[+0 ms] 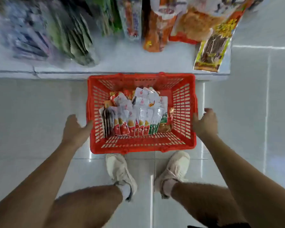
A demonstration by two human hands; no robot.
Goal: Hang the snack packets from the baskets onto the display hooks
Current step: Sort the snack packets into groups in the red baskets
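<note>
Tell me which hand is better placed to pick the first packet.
Left, marginally: the left hand touches the red basket right beside the upright packets; the right hand is farther from them.

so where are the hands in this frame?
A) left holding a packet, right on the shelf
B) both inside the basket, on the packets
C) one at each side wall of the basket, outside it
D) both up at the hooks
C: the left hand is at the left wall of the red basket and the right hand at its right wall, neither touching the snack packets inside.
</note>
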